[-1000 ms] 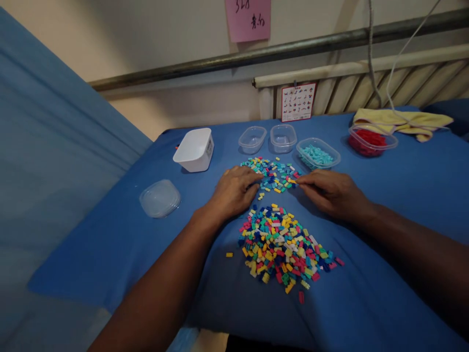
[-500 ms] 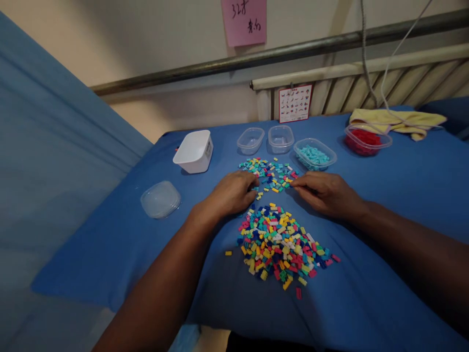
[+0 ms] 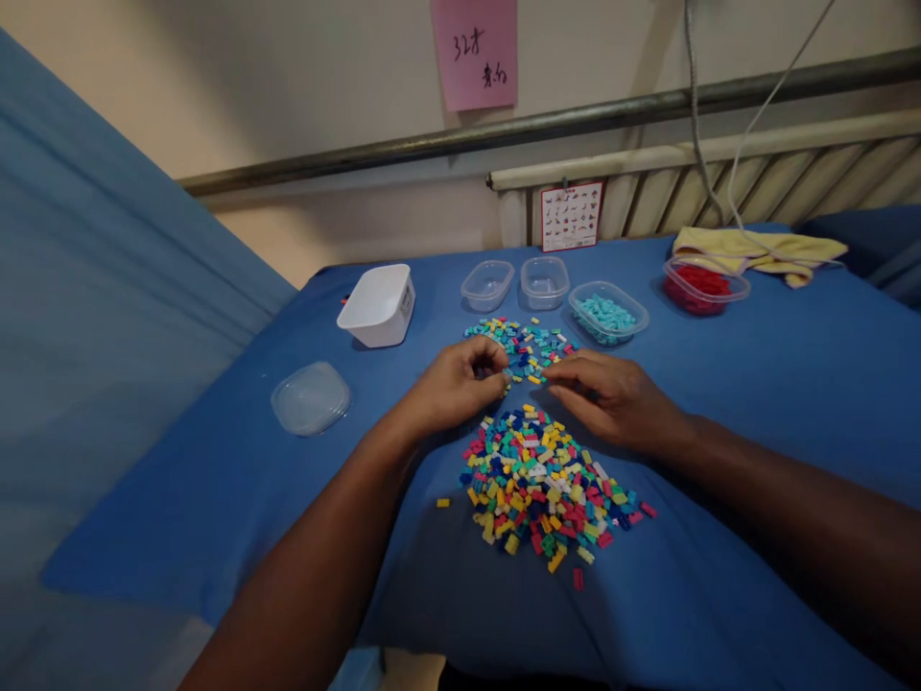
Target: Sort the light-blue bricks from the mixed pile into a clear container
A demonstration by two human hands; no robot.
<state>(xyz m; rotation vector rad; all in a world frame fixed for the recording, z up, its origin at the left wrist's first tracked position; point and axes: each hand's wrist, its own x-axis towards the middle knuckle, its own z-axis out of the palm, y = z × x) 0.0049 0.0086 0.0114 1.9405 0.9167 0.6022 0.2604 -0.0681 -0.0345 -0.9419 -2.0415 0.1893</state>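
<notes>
Small toy building bricks in many colours lie in a large near pile (image 3: 547,480) and a thinner far spread (image 3: 522,338). My left hand (image 3: 460,384) is at the left side of the far spread, fingers curled and thumb tip close to the index fingertip. Whatever may be pinched there is too small to make out. Opposite it, my right hand (image 3: 611,398) reaches in from the right with fingers stretched out and thumb apart. Its fingertips touch or hover at the bricks on the spread's near edge; I see nothing held in it.
Behind the bricks stand two clear tubs (image 3: 487,286), a tub of light-blue bricks (image 3: 608,315) and a tub of red bricks (image 3: 701,286). At left are a white bin (image 3: 379,307) and clear lids (image 3: 311,398). A yellow cloth (image 3: 763,251) lies at the back right.
My right hand has moved left, closer to my left hand. The left hand has turned, so its thumb and index finger show more. The view has tipped up slightly.
</notes>
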